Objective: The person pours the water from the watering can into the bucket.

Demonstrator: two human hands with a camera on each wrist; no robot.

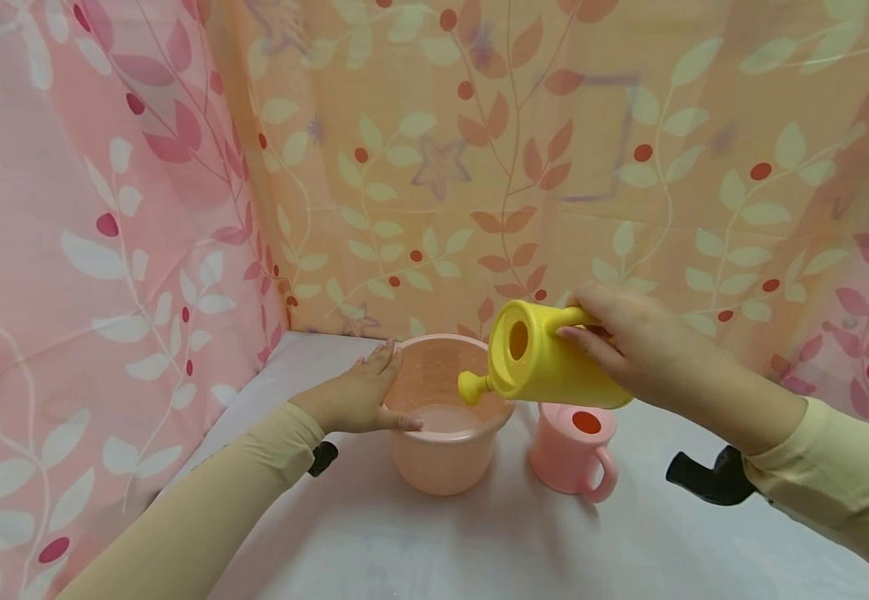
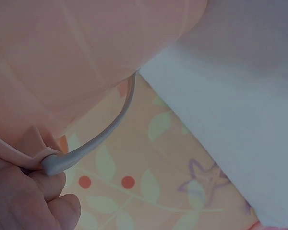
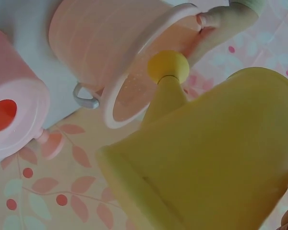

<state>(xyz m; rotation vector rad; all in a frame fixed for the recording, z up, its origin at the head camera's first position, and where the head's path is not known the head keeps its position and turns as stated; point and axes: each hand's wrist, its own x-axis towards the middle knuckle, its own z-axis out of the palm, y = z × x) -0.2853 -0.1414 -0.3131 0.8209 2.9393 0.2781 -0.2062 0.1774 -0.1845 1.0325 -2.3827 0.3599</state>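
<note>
A pale pink bucket (image 1: 445, 462) with a grey handle (image 2: 105, 136) stands on the white surface. My left hand (image 1: 359, 392) holds its left rim, the thumb lying over the front edge; in the left wrist view, curled fingers (image 2: 65, 211) show beneath the rim beside the handle's end. My right hand (image 1: 621, 333) grips the handle of a yellow watering can (image 1: 565, 358). The can is tilted, its round spout head (image 1: 471, 387) over the bucket's opening. No stream of water can be made out. Droplets speckle the bucket's inner wall.
A pink watering can (image 1: 571, 450) stands upright just right of the bucket, below the yellow one. Patterned cloth (image 1: 419, 167) hangs behind and at the sides. Black wrist-camera parts (image 1: 711, 477) jut out below both forearms.
</note>
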